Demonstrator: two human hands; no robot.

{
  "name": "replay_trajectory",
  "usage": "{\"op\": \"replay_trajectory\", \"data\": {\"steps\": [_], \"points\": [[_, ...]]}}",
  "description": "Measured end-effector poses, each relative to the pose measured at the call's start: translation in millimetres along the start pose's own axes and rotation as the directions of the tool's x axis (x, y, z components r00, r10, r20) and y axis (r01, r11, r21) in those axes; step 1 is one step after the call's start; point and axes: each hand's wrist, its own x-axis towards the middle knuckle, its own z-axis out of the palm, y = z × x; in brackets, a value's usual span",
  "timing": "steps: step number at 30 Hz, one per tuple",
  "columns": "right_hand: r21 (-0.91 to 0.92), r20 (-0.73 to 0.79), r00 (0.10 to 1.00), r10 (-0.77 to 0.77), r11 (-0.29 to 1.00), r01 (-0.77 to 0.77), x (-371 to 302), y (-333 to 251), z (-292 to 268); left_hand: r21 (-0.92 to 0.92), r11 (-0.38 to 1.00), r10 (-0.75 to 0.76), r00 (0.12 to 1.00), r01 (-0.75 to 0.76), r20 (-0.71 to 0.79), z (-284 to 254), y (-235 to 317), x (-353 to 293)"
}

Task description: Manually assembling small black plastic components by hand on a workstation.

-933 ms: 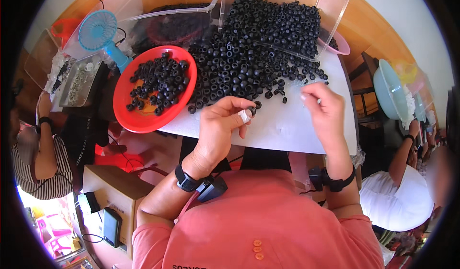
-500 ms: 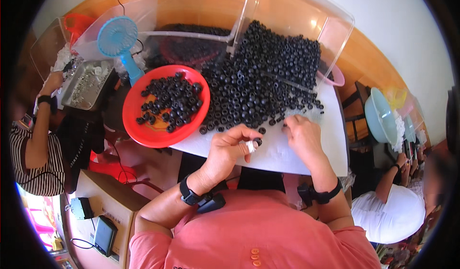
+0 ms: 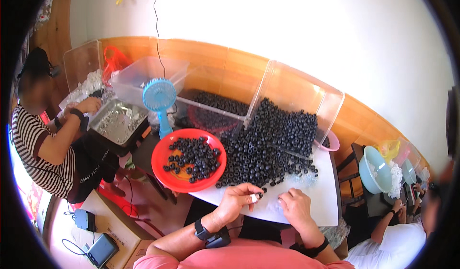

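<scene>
My left hand [image 3: 235, 203] is over the front of the white tabletop, thumb and fingers pinched on a small black bead [image 3: 259, 195]. A bit of white [image 3: 254, 198] shows at its thumb tip; I cannot tell whether it is tape or a separate piece. Close by on the right, my right hand [image 3: 296, 206] has its fingers drawn together low over the table, and what they may hold is too small to make out. Beyond both hands spreads a heap of black beads [image 3: 249, 161], spilling from a clear plastic bin [image 3: 330, 108] lying on its side.
A red plate [image 3: 160, 175] of black beads sits left of the heap, with a blue fan [image 3: 160, 96] behind it. A clear tub [image 3: 211, 107] holds more beads. People work at left and right, near a metal tray [image 3: 117, 120] and a pale blue basin [image 3: 373, 173].
The view has tilted up, so the table sits lower and more wall shows. My left hand keeps its pinch on the bead; my right hand has drawn back slightly from the heap.
</scene>
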Motion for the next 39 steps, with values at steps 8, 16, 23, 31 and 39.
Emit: {"op": "replay_trajectory", "data": {"steps": [8, 16, 23, 31, 39], "points": [[0.03, -0.106, 0.987, 0.123, 0.992, -0.121, -4, -5, 10, 0.003, 1.0, 0.002, 1.0, -0.001, -0.027, 4, 3, -8], [0.141, -0.224, 0.96, 0.166, 0.981, -0.137, -17, -3, 10, 0.055, 0.998, 0.031, 0.999, -0.029, -0.033, 9, 2, -11], [0.179, -0.233, 0.961, 0.148, 0.978, -0.107, -10, 7, 19, 0.113, 0.993, 0.043, 0.993, -0.031, -0.109, 12, 11, -2], [0.436, -0.212, 0.894, 0.395, 0.857, -0.275, -13, 7, 22, 0.109, 0.994, 0.031, 0.996, -0.022, -0.079, 14, 12, 1], [0.432, -0.223, 0.913, 0.342, 0.874, -0.221, -19, 2, 21, 0.144, 0.989, 0.032, 0.993, -0.016, -0.11, 17, 10, -3]]}}
